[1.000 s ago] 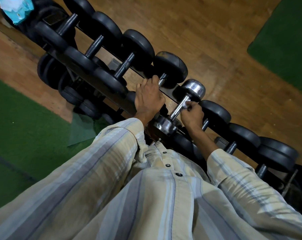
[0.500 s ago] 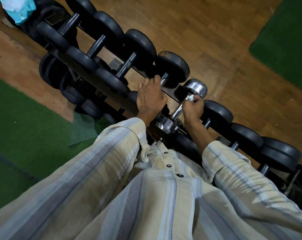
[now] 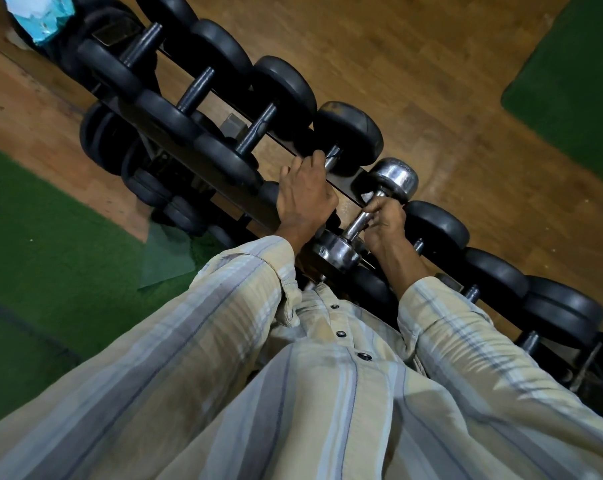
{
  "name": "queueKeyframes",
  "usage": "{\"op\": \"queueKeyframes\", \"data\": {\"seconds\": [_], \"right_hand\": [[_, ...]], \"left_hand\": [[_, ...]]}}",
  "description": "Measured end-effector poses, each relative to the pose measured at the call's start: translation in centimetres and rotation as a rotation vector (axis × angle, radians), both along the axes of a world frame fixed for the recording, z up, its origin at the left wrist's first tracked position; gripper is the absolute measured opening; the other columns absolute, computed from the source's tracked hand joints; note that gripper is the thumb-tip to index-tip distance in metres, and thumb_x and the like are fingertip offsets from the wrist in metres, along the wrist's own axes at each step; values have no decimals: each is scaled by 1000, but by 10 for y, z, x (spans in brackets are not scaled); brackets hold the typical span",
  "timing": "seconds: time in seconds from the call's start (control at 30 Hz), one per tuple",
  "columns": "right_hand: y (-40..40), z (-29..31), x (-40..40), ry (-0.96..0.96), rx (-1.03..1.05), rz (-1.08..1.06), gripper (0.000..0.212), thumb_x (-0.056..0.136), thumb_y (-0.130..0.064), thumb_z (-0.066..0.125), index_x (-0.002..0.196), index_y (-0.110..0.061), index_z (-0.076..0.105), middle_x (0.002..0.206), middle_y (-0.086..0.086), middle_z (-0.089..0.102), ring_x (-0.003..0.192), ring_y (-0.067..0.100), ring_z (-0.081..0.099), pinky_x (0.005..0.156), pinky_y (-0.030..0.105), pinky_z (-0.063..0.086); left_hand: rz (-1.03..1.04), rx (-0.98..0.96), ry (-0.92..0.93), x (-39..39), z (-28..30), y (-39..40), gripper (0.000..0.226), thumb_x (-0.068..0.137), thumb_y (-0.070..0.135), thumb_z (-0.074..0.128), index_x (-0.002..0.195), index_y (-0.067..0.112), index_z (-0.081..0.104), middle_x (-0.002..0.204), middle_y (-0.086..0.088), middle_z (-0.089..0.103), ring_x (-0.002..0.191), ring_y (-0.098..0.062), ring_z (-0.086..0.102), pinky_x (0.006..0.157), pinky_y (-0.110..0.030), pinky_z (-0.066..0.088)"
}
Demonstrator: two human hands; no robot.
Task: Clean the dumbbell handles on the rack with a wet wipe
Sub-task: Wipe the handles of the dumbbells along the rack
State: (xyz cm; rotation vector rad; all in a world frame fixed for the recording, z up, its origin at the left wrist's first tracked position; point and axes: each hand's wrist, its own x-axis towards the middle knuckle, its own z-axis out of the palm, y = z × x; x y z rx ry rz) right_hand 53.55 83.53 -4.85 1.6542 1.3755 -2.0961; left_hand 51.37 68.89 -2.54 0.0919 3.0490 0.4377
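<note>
Chrome dumbbell (image 3: pixel 372 216): lies across the top tier of the rack, its far head shiny and its near head just in front of the person's shirt; its bare steel handle (image 3: pixel 357 226) runs between the two hands.
Wet wipe (image 3: pixel 366 197): a small pale scrap shows at the far end of the handle, above the right fingers; it is likely the wipe, though too little of it shows to be sure.
Right hands note: the right hand (image 3: pixel 385 225) is curled round the chrome handle near its far head, fingers wrapped over the bar.
Left hands note: the left hand (image 3: pixel 305 199) grips the handle of the neighbouring black dumbbell (image 3: pixel 350 133), fingers closed over it, only a short bit of bar showing beyond the knuckles.
Rack (image 3: pixel 224 181): a dark metal frame running on a slant from upper left to lower right, carrying a row of black dumbbells on top and more on a lower tier at the left.
Packet (image 3: pixel 38 17): a light blue and white pack sits at the far left end of the rack.
Sleeves: striped pale shirt (image 3: pixel 293 393) covers both arms to the wrists.
Floor (image 3: pixel 449 81): brown wood, with green mats at the left and upper right.
</note>
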Motion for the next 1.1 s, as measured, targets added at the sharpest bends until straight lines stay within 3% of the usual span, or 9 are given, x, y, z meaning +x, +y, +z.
{"op": "queueKeyframes", "data": {"seconds": [0.07, 0.2, 0.33, 0.53, 0.63, 0.73, 0.9, 1.03, 1.1], "right_hand": [[8, -13, 1, -17, -87, -64, 46, 22, -1, 59, 67, -11, 53, 74, 6, 51, 63, 20, 50, 66, 28, 47], [8, 5, 5, 14, -302, -176, 36, 54, 6, 44, 84, -4, 58, 87, 10, 63, 78, 20, 60, 96, 30, 43], [11, 5, 7, 49, -374, -192, 62, 62, 11, 37, 120, 1, 56, 113, 14, 68, 102, 21, 71, 109, 38, 41], [11, 2, 5, 41, -368, -220, 34, 74, 9, 46, 104, 1, 59, 101, 15, 65, 91, 27, 71, 105, 36, 46], [9, -3, 9, 35, -297, -278, 12, 80, 4, 51, 76, -6, 56, 60, 5, 57, 57, 18, 62, 83, 26, 54], [6, -4, 16, 25, -251, -301, 19, 78, 4, 56, 91, -9, 61, 76, 4, 65, 68, 16, 63, 63, 25, 52], [-3, -13, 31, 22, 110, -191, 32, 83, 1, 64, 113, -5, 73, 89, 1, 72, 76, 12, 70, 71, 26, 62], [-3, -4, 47, 107, 736, 409, 27, 90, -8, 63, 115, -7, 73, 106, -2, 68, 96, 3, 66, 82, 4, 44], [-2, -3, 52, 218, 980, 735, 40, 87, -2, 59, 127, -4, 67, 129, 9, 61, 121, 20, 57, 101, 14, 38]], "left_hand": [[5, -6, 0, 0, -2, 0, 31, 80, 23, 55, 110, 17, 51, 95, -3, 64, 96, -26, 57, 86, -41, 42], [12, 1, 3, 0, -3, -1, 31, 79, 22, 56, 110, 17, 52, 94, -4, 64, 95, -26, 58, 86, -41, 43], [10, 2, 6, 0, 1, -1, 31, 81, 21, 57, 111, 16, 53, 93, -4, 63, 95, -27, 58, 85, -42, 45], [13, 5, -5, -1, 1, 0, 31, 80, 21, 56, 111, 16, 52, 94, -5, 63, 97, -27, 58, 88, -43, 46], [12, 12, -4, -1, 1, -1, 32, 80, 21, 56, 112, 16, 52, 95, -5, 63, 97, -27, 58, 88, -43, 46], [18, 10, -7, -1, 1, 0, 31, 80, 21, 57, 110, 17, 52, 94, -4, 62, 96, -27, 58, 88, -42, 46], [15, 1, -1, 0, -1, 0, 30, 80, 23, 56, 110, 17, 51, 93, -4, 62, 94, -26, 57, 87, -42, 44], [23, 5, -1, 1, 1, 0, 30, 80, 22, 56, 110, 17, 51, 94, -4, 62, 96, -26, 58, 89, -42, 45], [27, 5, -1, 1, 1, 1, 30, 81, 22, 57, 109, 17, 51, 94, -5, 63, 96, -27, 58, 89, -42, 43]]}}
